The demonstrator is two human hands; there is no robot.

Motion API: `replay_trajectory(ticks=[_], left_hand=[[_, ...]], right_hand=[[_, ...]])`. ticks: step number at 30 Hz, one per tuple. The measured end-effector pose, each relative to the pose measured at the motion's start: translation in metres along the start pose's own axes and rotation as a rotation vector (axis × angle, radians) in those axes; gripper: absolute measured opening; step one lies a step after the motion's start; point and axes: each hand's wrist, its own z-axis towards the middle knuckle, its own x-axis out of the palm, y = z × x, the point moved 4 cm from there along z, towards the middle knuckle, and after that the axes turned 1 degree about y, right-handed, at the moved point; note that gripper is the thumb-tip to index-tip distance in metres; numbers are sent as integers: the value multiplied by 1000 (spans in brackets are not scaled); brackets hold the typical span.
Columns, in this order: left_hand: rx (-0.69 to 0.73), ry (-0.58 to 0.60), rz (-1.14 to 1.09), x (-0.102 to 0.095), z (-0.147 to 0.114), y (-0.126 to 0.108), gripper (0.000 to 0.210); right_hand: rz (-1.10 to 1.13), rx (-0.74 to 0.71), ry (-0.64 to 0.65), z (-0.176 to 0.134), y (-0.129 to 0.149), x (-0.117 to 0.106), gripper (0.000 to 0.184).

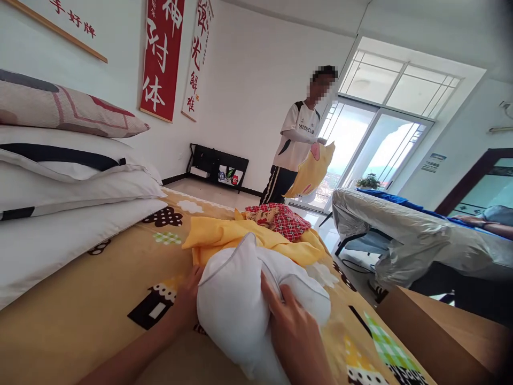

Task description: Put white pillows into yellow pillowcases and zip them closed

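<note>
A plump white pillow insert (234, 299), bent in the middle with grey piping along its seams, lies in front of me on the bed. My right hand (296, 326) is closed on the insert, its fingers pressed into the fold. At the insert's left side is my left hand (190, 294), by the lower edge of a yellow pillowcase (216, 235); its fingertips are mostly hidden, so its grip is unclear. The yellow cloth lies bunched against the insert's far side. Just beyond it is a red checked cloth (286, 220).
White pillows (80, 184) are stacked at left under a patterned cushion (68, 107). A person (300, 133) stands beyond the bed (100, 321), holding a yellow rabbit-print cloth (310, 171). At right are a plastic-covered table (401, 230), another person's arm (497, 227) and a cardboard box (441, 331).
</note>
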Motion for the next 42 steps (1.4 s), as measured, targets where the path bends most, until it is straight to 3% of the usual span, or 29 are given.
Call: replay_trajectory(ticks=[3, 5, 10, 14, 16, 21, 24, 28, 32, 37, 42], left_hand=[[-25, 78, 160, -12, -20, 19, 20], [-52, 73, 253, -24, -21, 26, 18], [140, -91, 333, -44, 32, 0, 13], [232, 15, 256, -37, 71, -33, 10], [149, 111, 118, -33, 80, -44, 13], [-259, 346, -231, -33, 72, -55, 15], [-296, 471, -254, -45, 58, -61, 9], [-182, 540, -133, -55, 42, -59, 26], [-132, 456, -27, -44, 36, -43, 24], [-199, 388, 108, -19, 39, -33, 10], [-163, 278, 106, -7, 36, -36, 12]], right_hand=[[-4, -90, 322, 13, 23, 35, 78], [39, -143, 463, 14, 33, 51, 81], [128, -118, 594, 15, 35, 45, 73], [192, -115, 663, 24, 37, 33, 57], [189, -117, 680, 29, 43, 31, 49], [208, -130, 731, 39, 45, 37, 42], [325, -143, 680, 42, 33, 40, 47], [452, -140, 561, 35, 19, 35, 52], [318, -89, 400, 10, 22, 24, 60], [124, -74, -43, -33, 25, 13, 51], [-24, 115, -298, -77, -25, -8, 61]])
